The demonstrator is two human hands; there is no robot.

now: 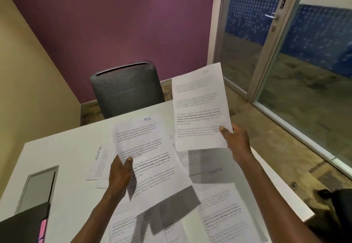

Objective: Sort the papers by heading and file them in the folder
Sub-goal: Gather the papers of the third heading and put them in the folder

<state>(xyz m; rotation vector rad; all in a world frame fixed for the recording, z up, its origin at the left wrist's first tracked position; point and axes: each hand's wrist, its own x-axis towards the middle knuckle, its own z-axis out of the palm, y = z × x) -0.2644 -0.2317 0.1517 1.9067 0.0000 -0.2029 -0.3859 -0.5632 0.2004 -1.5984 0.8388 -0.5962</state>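
Left hand pinches a white printed sheet headed "HR" by its left edge, held above the white table; right hand pinches a second white printed HR sheet at its lower right corner, up and to the right. Both sheets stand long axis upright, so stacking them likely means swinging the right sheet leftward.

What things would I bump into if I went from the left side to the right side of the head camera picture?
Dark folder → grey hatch in the table → sheet headed SPORTS → left hand → HR sheet it holds → second HR sheet → right hand → glass door.
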